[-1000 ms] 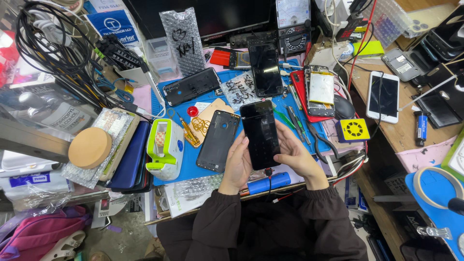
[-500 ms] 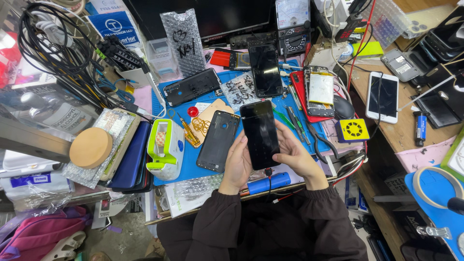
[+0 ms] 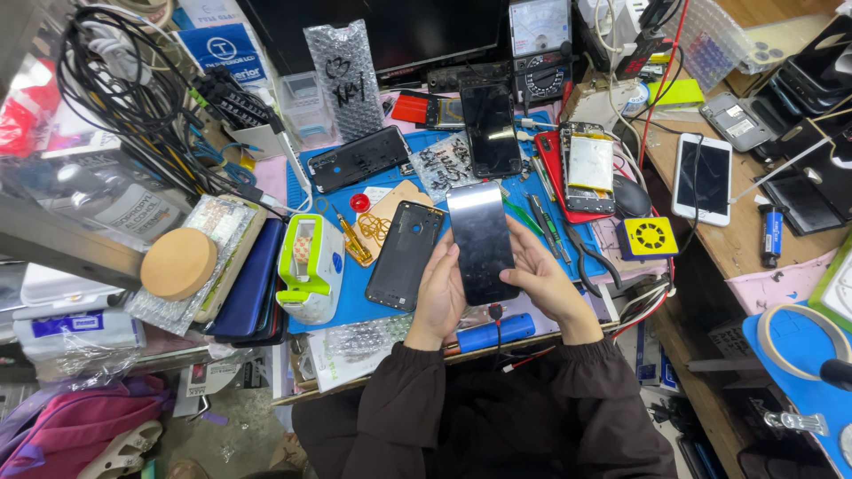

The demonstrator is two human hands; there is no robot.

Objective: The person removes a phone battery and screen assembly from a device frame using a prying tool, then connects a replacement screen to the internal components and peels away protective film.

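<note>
The left hand (image 3: 441, 288) holds the left edge of a black phone screen (image 3: 484, 241), fingers curled around its side. The right hand (image 3: 541, 279) cups the right edge the same way. With 2 hands on it, the thin screen stays flat and does not bend or slip. It is lifted a little above the blue mat (image 3: 351, 297) and tilted up toward the face, maybe so the shiny glass is easy to look at.

Just to the left of the left hand lies a black phone back cover (image 3: 404, 255) with its camera holes at the top. It lies flat on the mat, close by, where a hand can get it fast. Below the hands, at the front edge of the table (image 3: 737, 244), lies a blue tube-shaped tool (image 3: 484, 334).

To the right of the right hand lie tweezers and small tools (image 3: 550, 222), side by side within reach. A yellow square pad (image 3: 650, 236) sits past them. Farther back, an open red phone (image 3: 586, 168) shows its battery, and another dark phone (image 3: 491, 131) lies flat. On the left a green and white tape holder (image 3: 308, 266) stands near a round cork lid (image 3: 178, 263).
</note>
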